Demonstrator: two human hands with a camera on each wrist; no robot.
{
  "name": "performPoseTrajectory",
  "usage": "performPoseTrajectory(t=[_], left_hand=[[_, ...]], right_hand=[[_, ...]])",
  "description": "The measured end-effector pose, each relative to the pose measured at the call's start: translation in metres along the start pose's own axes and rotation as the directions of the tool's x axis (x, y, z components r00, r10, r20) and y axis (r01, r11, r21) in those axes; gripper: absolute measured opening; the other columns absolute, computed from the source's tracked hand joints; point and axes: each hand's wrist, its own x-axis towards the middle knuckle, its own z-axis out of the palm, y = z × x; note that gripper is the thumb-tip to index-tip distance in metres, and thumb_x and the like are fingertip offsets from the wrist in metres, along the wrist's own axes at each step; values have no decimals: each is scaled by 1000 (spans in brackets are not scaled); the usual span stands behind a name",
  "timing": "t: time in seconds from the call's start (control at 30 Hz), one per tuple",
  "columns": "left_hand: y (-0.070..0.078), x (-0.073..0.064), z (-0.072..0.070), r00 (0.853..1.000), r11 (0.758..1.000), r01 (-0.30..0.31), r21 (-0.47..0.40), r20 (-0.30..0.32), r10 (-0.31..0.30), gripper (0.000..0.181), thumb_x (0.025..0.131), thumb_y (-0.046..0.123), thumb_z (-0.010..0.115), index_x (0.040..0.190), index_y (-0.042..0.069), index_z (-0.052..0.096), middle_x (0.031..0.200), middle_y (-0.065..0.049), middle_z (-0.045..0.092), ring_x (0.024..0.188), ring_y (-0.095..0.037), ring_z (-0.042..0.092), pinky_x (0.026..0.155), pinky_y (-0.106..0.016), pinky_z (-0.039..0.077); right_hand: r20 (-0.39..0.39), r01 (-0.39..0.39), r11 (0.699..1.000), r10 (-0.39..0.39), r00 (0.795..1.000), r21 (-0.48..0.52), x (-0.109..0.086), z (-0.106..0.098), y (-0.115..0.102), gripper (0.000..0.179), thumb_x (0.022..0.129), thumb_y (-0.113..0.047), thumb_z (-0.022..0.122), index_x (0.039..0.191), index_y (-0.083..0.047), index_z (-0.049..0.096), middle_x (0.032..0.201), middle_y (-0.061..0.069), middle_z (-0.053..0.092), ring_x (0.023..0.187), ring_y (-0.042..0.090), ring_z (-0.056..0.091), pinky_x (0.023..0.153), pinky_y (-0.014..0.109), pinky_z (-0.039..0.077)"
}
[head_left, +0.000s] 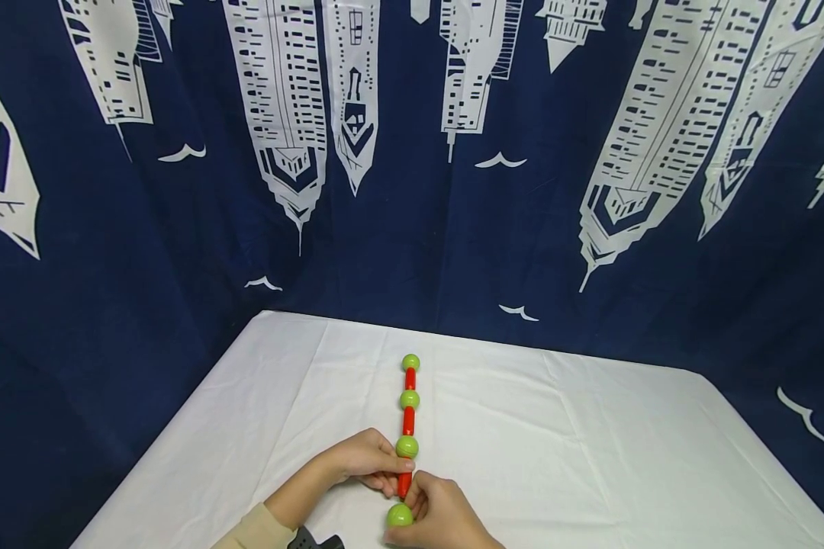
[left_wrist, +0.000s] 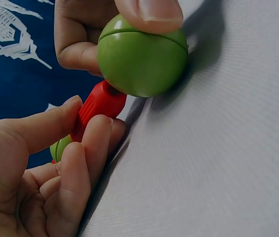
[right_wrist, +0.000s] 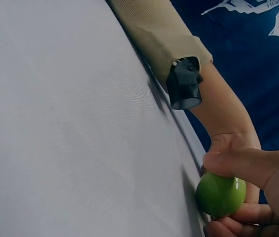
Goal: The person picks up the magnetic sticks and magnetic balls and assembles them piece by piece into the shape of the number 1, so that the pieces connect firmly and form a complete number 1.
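A straight chain of green balls and red rods lies on the white cloth, running away from me. My left hand [head_left: 367,461] pinches the nearest red rod [head_left: 404,486] between thumb and fingers, just below a green ball [head_left: 407,447]. With thumb and fingers my right hand [head_left: 446,515] grips a loose-looking green ball [head_left: 400,515] at the near end of that rod. In the left wrist view this green ball [left_wrist: 142,61] sits against or very near the red rod's tip [left_wrist: 100,106]; whether they are joined I cannot tell. The right wrist view shows the ball [right_wrist: 221,195] under my thumb.
Farther along the chain are a red rod [head_left: 408,421], a green ball [head_left: 410,399], another red rod [head_left: 410,379] and the end ball [head_left: 410,363]. A white cloth [head_left: 522,427] covers the table. Behind it hangs a dark blue curtain [head_left: 398,252] with white buildings.
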Motion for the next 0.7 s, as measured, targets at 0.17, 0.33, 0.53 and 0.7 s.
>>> performPoseTrajectory(t=[0.17, 0.33, 0.53, 0.7], left_hand=[[0, 0, 0, 1000, 1000, -5, -6, 2, 5, 29, 90, 22, 72, 75, -2, 72, 54, -1, 61, 46, -2, 57, 43, -9, 42], [-1, 0, 0, 1000, 1000, -4, -9, 2, 4, 29, 91, 22, 72, 76, -2, 72, 54, -1, 61, 46, -2, 57, 43, -9, 42], [0, 1, 0, 1000, 1000, 4, -8, 0, -4, 28, 91, 21, 71, 76, -2, 71, 54, -1, 61, 46, -2, 57, 43, -9, 42], [0, 1, 1, 1000, 1000, 4, -5, 1, -4, 28, 91, 22, 71, 76, -2, 71, 54, -1, 61, 46, -3, 57, 43, -9, 42]], right_hand=[[-33, 43, 999, -44, 998, -30, 0, 2, 1, 37, 66, -19, 89, 76, -10, 55, 63, -10, 53, 56, 1, 51, 52, 19, 48], [-54, 62, 997, -64, 996, -46, 1, 2, 1, 39, 66, -23, 91, 76, -11, 55, 63, -11, 51, 56, 0, 49, 51, 19, 46], [-72, 77, 995, -81, 994, -56, 2, 3, 3, 41, 65, -26, 91, 77, -11, 55, 63, -12, 51, 56, -1, 48, 51, 18, 46], [-82, 80, 995, -84, 993, -57, 2, 3, 4, 42, 65, -27, 91, 77, -11, 55, 64, -12, 51, 57, -1, 48, 51, 18, 45]])
